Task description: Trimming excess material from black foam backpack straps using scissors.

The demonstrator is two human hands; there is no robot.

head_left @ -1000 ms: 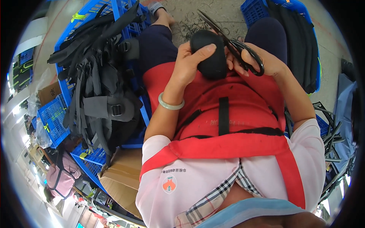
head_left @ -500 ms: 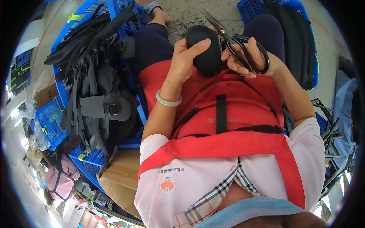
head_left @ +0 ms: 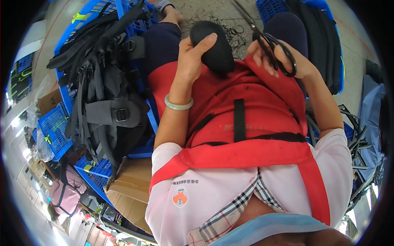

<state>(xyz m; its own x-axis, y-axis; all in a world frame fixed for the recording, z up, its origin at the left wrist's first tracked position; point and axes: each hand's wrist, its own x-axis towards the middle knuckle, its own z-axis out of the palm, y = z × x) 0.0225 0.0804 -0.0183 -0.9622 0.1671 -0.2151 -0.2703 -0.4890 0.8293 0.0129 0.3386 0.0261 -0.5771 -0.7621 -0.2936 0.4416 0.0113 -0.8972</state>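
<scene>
A black rounded pad (head_left: pixel 215 47) is gripped in my left hand (head_left: pixel 192 55), thumb across its upper face. My right hand (head_left: pixel 283 59) has its fingers through the black loop handles of a pair of scissors (head_left: pixel 262 37). The metal blades point up and to the left, away from me, and look closed. A gap separates the scissors from the pad. Both hands are over the red apron (head_left: pixel 246 102) on my lap.
To my left, a blue crate (head_left: pixel 67 45) is heaped with black straps and buckled pads (head_left: pixel 108 112). Another blue crate (head_left: pixel 328 6) at the far right holds long black pieces (head_left: pixel 316 45). Dark trimmings (head_left: pixel 236 35) litter the floor. A cardboard box (head_left: pixel 129 188) is lower left.
My right hand has moved right with the scissors, away from the pad. My left hand has shifted slightly left and farther away, still holding the pad.
</scene>
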